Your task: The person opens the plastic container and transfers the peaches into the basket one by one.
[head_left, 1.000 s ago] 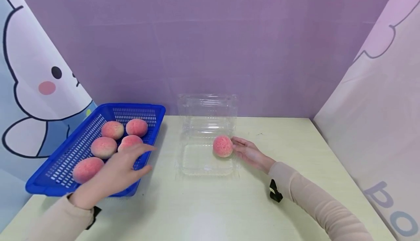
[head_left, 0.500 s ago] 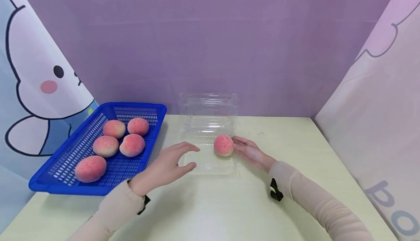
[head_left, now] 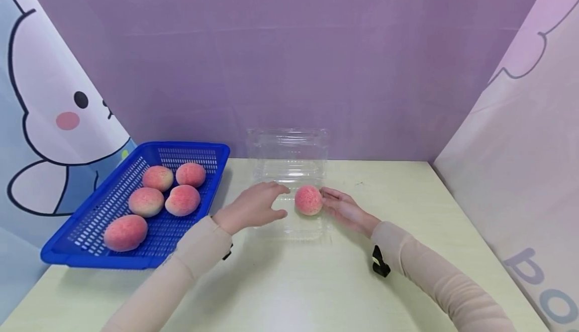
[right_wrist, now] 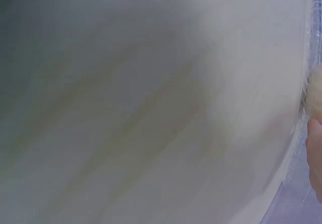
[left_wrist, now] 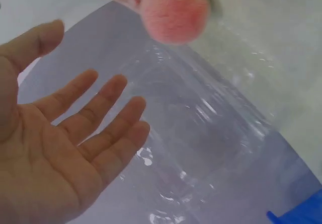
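Observation:
In the head view my right hand [head_left: 347, 210] holds a pink peach [head_left: 308, 200] by its right side, over the base of a clear plastic clamshell box [head_left: 289, 231]. Some of its fingertips are hidden behind the peach. My left hand [head_left: 254, 205] hovers left of the peach, thumb and fingers spread apart, touching nothing. The left wrist view shows the left palm [left_wrist: 55, 158] facing up with nothing in it, and the peach [left_wrist: 174, 12] beyond the fingertips. At the right wrist view's edge, only part of the right hand [right_wrist: 315, 156] and the peach [right_wrist: 314, 95] appear.
A blue plastic basket [head_left: 113, 261] with several peaches [head_left: 183, 200] stands on the left of the table [head_left: 289, 292]. The box's lid [head_left: 289, 146] stands raised at the back, before a purple backdrop [head_left: 289, 61]. Printed panels flank both sides.
My left hand has moved right, from above the blue basket to just left of the held peach. The right hand and its peach have stayed in place.

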A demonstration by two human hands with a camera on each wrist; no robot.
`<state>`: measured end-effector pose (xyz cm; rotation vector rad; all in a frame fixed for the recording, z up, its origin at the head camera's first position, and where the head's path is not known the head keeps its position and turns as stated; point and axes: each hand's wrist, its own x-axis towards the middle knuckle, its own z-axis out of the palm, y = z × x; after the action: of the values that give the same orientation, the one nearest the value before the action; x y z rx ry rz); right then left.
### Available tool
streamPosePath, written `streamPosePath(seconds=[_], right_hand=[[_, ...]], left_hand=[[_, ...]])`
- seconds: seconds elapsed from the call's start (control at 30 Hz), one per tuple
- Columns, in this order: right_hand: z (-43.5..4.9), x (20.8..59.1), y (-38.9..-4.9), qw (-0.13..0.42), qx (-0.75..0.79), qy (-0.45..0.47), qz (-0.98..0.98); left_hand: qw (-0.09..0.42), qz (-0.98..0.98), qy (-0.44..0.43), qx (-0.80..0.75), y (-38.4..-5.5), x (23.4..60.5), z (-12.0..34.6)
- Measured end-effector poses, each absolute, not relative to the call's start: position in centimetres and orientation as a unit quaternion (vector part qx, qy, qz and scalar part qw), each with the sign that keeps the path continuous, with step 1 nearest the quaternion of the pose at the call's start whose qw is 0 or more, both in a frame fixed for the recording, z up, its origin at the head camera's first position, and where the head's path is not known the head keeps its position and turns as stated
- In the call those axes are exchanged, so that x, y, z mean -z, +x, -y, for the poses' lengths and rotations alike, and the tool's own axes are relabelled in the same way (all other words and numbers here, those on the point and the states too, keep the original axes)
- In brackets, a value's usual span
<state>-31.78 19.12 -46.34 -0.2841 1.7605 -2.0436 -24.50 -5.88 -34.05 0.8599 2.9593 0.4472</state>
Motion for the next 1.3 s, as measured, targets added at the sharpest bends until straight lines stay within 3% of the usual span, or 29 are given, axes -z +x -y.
streamPosePath(seconds=[0.23,0.53,1.03,1.3], right_hand=[[-19.1,46.4,-31.9,0.211,0.737,-0.100,-0.634],[-19.1,46.3,-31.9,0.210,0.747,-0.093,-0.624],[-19.0,46.7,-31.7,0.210,0.749,-0.084,-0.622],[-19.0,46.9,-31.7,0.206,0.756,-0.092,-0.615]], left_hand=[[0.051,-0.942,0.308,-0.121,-27.2,33.5,3.8],[0.055,-0.892,0.428,-0.137,-30.8,35.5,2.2],[0.084,-0.903,0.412,-0.091,-33.6,38.4,0.2],[0.068,-0.902,0.423,-0.055,-34.1,39.3,-0.4]])
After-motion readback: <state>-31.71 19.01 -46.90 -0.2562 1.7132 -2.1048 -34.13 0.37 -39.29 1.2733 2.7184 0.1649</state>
